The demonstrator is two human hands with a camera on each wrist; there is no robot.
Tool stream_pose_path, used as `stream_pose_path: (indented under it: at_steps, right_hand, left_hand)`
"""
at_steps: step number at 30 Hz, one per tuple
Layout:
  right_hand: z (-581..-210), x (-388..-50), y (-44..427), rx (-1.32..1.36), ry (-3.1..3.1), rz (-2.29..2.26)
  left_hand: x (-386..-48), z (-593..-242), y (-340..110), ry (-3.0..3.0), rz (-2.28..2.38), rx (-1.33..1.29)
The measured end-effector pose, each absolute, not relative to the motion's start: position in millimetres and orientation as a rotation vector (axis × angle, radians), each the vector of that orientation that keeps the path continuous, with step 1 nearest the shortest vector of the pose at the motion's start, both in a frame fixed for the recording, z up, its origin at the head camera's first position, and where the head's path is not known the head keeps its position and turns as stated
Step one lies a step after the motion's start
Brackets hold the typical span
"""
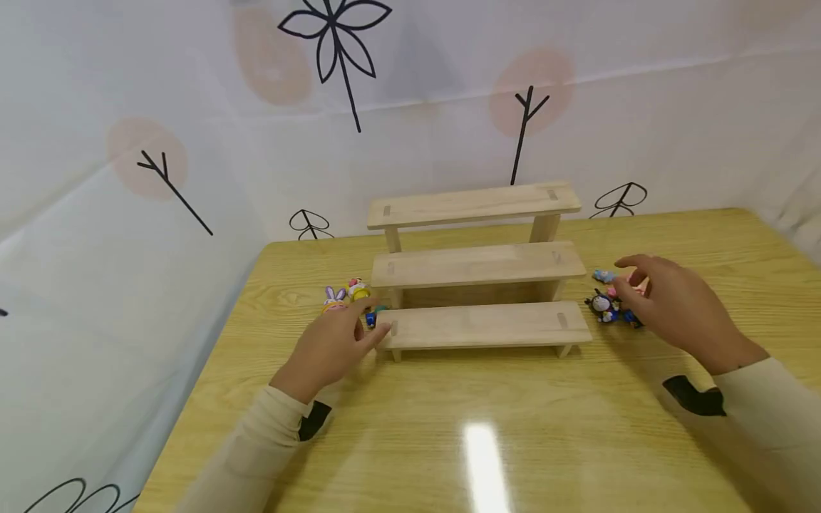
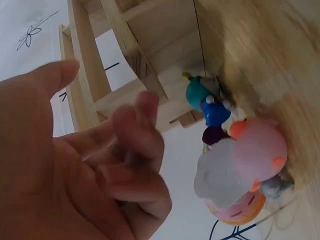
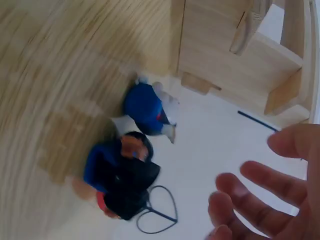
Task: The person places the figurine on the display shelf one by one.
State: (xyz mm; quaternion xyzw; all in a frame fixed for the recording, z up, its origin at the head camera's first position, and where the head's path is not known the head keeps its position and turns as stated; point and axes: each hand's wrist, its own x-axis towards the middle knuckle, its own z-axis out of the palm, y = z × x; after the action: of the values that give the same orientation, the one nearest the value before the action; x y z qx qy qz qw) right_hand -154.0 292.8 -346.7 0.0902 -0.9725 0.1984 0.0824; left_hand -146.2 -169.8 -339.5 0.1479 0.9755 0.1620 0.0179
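Note:
A three-tier wooden stand [image 1: 481,326] occupies the middle of the table. My left hand [image 1: 330,349] hovers at its lower left end, fingers loosely bent and holding nothing. Small toy figures lie just beyond that hand: one with purple bunny ears [image 1: 333,298], a yellow one [image 1: 358,288] and a blue-and-teal one [image 2: 216,112]. Over at the right end, my right hand [image 1: 683,306] hangs above another cluster, its thumb and fingers apart with nothing between them. That cluster includes a black-hooded figure [image 1: 601,305] and a light blue one [image 1: 604,276]; the hand partly hides others.
The wood-grain table [image 1: 410,420] reaches forward to a white cloth backdrop [image 1: 436,157] printed with plant drawings. Cloth also hangs along the left side. The stand's top tier [image 1: 474,205] rises near the backdrop. Light glares off the table front.

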Motion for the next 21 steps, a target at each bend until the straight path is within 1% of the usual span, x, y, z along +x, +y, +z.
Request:
stream_pose_path:
  at_steps: [2, 6, 11, 15, 21]
  right_hand:
    - [-352, -159, 292, 0.284, -2.948, 0.623]
    - [-363, -164, 292, 0.321, -3.001, 0.599]
    - [-372, -164, 292, 0.379, -3.039, 0.537]
    - [-376, -163, 290, 0.421, -3.048, 0.485]
    - [-376, -164, 289, 0.438, -3.059, 0.461]
  left_hand:
    - [-144, -343, -168, 2.939, 0.556, 0.423]
    - [-144, -349, -167, 2.843, 0.674, 0.429]
    - [-145, -356, -167, 2.734, 0.862, 0.4]
    - [-149, -360, -167, 2.661, 0.999, 0.349]
    - [-153, -366, -167, 2.632, 1.077, 0.358]
